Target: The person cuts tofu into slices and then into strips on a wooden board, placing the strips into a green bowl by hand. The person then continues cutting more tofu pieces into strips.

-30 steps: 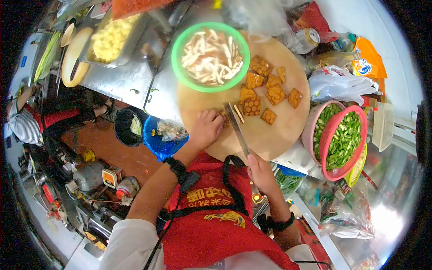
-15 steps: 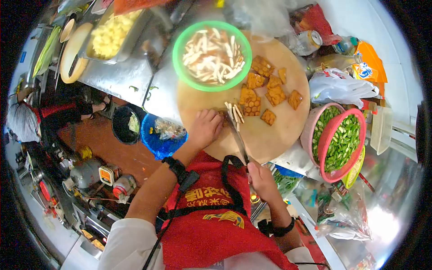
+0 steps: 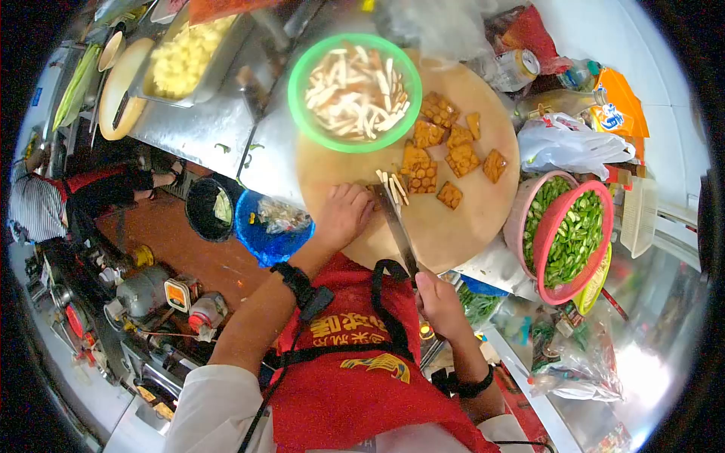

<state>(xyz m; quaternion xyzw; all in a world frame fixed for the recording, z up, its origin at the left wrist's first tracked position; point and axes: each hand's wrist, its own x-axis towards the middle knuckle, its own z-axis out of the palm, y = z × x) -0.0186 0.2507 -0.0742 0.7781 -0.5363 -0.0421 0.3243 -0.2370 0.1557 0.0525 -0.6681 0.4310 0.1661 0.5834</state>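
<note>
My right hand (image 3: pixel 440 306) grips the handle of a kitchen knife (image 3: pixel 400 235), its blade pointing away from me across the round cutting board (image 3: pixel 461 234). My left hand (image 3: pixel 350 214) rests on the board with bent fingers pressed together on a piece of brown tofu, mostly hidden under the fingertips. Against the blade's right side lie several pale cut strips (image 3: pixel 393 187). Beyond them are several brown tofu pieces (image 3: pixel 421 170) with a scored surface. A green basket (image 3: pixel 297 113) full of similar strips stands partly on the board's far left.
Pink baskets (image 3: pixel 541 264) of sliced green peppers stand right of the board. Plastic bags (image 3: pixel 570 147), a can (image 3: pixel 521 68) and a bottle lie behind them. A metal tray (image 3: pixel 204 87) of yellow chunks is far left. A blue-lined bin (image 3: pixel 253 245) is below the counter; another person (image 3: pixel 41 204) is at left.
The knife blade has shifted slightly left, closer to my left fingertips, leaving the strips on its right. My left hand stays in nearly the same place.
</note>
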